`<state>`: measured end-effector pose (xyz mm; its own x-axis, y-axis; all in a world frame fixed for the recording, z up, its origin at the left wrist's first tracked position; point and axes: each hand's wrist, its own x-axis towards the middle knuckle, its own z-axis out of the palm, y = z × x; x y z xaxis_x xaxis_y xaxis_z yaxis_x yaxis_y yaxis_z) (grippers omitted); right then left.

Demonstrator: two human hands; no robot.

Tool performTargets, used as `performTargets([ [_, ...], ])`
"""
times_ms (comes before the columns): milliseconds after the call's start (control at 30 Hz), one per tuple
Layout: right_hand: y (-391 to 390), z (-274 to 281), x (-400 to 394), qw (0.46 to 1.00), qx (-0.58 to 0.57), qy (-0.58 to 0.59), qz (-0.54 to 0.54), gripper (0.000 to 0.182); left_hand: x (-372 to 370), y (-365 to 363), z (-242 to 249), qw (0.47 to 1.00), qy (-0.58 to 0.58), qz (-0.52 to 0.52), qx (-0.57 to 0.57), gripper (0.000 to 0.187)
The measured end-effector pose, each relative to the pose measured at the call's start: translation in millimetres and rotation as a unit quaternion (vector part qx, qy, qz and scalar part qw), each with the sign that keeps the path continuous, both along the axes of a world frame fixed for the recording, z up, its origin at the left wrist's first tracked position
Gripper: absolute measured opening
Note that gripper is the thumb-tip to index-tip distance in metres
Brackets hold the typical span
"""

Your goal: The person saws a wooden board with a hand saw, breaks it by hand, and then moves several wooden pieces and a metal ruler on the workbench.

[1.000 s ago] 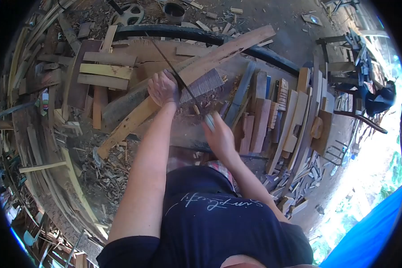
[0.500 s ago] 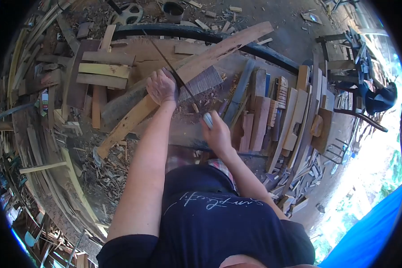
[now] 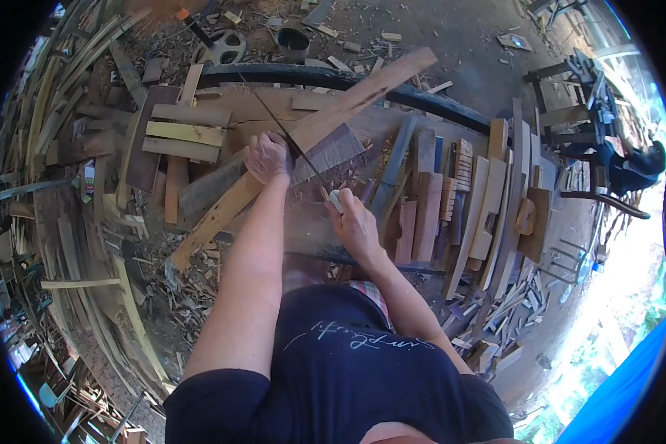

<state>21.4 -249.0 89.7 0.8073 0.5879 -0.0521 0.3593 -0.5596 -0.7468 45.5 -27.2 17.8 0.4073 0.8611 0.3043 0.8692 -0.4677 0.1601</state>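
Note:
A long wooden board (image 3: pixel 351 98) with a rough edge lies slantwise across the low bench. My left hand (image 3: pixel 268 157) grips it from above, fingers curled on the wood. Close beside that hand, a thin saw blade (image 3: pixel 274 115) crosses the board, seen nearly edge-on. My right hand (image 3: pixel 354 226) is closed around the saw's pale handle (image 3: pixel 336 199) on the near side. Under the board sits a grey, ridged wood block (image 3: pixel 334 153); sawdust lies around it. How deep the blade sits in the wood cannot be made out.
Short slats (image 3: pixel 183 133) lie to the left on a dark board. Several cut wood pieces (image 3: pixel 427 207) line the bench's right side. A dark rail (image 3: pixel 274 72) runs along the far edge, with a black bucket (image 3: pixel 293 43) beyond. Scraps cover the floor.
The view has shifted a little, so the bench appears lower and further right. My right hand and the saw have moved slightly against the board; my left hand keeps its grip.

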Motion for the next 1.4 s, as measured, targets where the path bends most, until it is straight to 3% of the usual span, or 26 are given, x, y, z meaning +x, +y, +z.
performTargets([
  [133, -11.7, 45.2, 1.9, 1.000, -0.002, -0.009, 0.017, 0.022, -1.6, 3.3, 0.7, 1.000, -0.005, -0.005, 0.012, 0.028],
  [300, -84.9, 38.9, -35.2, 0.998, -0.053, 0.044, -0.010, 0.022, 0.0, -3.7, 6.9, 1.000, 0.005, -0.023, -0.017, 0.021],
  [567, 15.0, 0.3, 8.5, 1.000, -0.006, 0.011, 0.003, 0.026, 1.1, 1.1, 1.4, 0.999, 0.023, -0.027, -0.006, 0.021],
  [733, -94.5, 54.5, -32.7, 0.995, -0.073, 0.069, -0.013, 0.022, 0.5, -1.3, 3.4, 0.999, 0.015, -0.010, -0.029, 0.020],
  [833, -116.7, 51.0, -49.6, 0.991, -0.102, 0.078, -0.041, 0.025, -2.2, -1.6, 4.2, 0.999, 0.025, -0.027, -0.024, 0.020],
  [1000, -65.3, -26.7, -36.7, 0.995, -0.034, 0.081, -0.036, 0.028, -0.2, 5.6, 0.3, 0.999, 0.033, -0.018, -0.003, 0.019],
  [1067, -73.3, -28.3, -37.2, 0.996, -0.019, 0.081, -0.037, 0.027, 0.0, 10.2, -8.0, 0.999, 0.042, -0.016, -0.003, 0.019],
  [1267, -94.3, 51.5, -30.9, 0.998, -0.055, 0.036, 0.002, 0.024, -0.2, 6.2, -4.1, 0.998, 0.041, -0.010, -0.040, 0.023],
  [1400, -46.4, 25.2, -16.8, 0.998, -0.045, 0.041, -0.001, 0.023, -1.8, 6.8, -6.4, 0.999, 0.027, -0.028, -0.021, 0.025],
])
